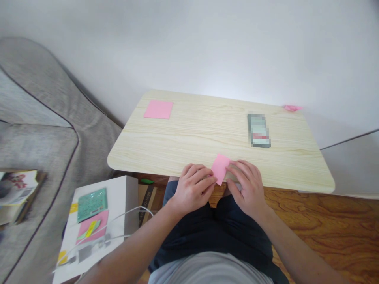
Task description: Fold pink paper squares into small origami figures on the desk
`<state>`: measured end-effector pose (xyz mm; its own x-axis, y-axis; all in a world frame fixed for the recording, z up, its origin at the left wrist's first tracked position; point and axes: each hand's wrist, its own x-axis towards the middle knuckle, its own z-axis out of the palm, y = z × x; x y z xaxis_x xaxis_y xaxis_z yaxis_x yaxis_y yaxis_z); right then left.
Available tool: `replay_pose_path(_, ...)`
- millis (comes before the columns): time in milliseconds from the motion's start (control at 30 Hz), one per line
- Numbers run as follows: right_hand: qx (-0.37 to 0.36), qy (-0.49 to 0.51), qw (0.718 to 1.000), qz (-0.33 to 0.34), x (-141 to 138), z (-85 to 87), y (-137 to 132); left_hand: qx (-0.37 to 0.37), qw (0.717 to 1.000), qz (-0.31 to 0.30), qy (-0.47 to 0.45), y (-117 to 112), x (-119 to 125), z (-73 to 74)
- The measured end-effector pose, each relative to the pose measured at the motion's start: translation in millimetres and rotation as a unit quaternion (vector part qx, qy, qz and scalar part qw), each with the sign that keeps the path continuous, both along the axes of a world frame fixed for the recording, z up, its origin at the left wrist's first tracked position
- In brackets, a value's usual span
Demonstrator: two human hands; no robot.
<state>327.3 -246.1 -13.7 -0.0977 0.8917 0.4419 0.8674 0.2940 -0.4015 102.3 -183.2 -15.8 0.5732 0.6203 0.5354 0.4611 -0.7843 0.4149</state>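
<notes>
Both forearms come up from the bottom corners and angle in toward each other, so the hands meet at the near edge of the table (192, 138), just above the lap. Left hand (195, 184) is palm down, knuckles up, fingers bent and bunched close together, tips against the left side of the pink paper (220, 169). Its thumb is basically hidden, so I can't tell if it's actually pinching. Right hand (248, 186) is turned inward, fingers loosely curved, with the fingertips right at the paper's right edge. Its thumb sits lower, with a visible gap between it and the forefinger, so that one isn't clamped.

The paper itself is a small, plain pink piece, longer than it's wide, pretty crisp at the edges. It's tilted, top end leaning right, bottom end pointing down at the table's near edge, right between the two hands. Can't make out how many layers it has.

Other stuff: a bigger pink sheet (158, 109) lies flat at the far left of the table, a phone (259, 131) (pixelated) is right of centre, and a crumpled pink scrap (292, 107) is at the far right corner.
</notes>
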Motion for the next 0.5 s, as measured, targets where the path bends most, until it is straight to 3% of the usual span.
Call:
replay_pose_path(133,0.024,0.050,0.997,0.048,-2,1.1,2,-0.019,1.000,-0.012,-0.010,-2,11,5.3)
replay_pose_path(300,0.008,0.061,0.996,0.058,1,2.5,10,-0.052,0.999,-0.006,0.003,-1,24,12.3)
replay_pose_path(500,-0.055,0.104,0.992,0.041,6,12.8,15,-0.159,0.985,0.059,0.012,15,27,23.3)
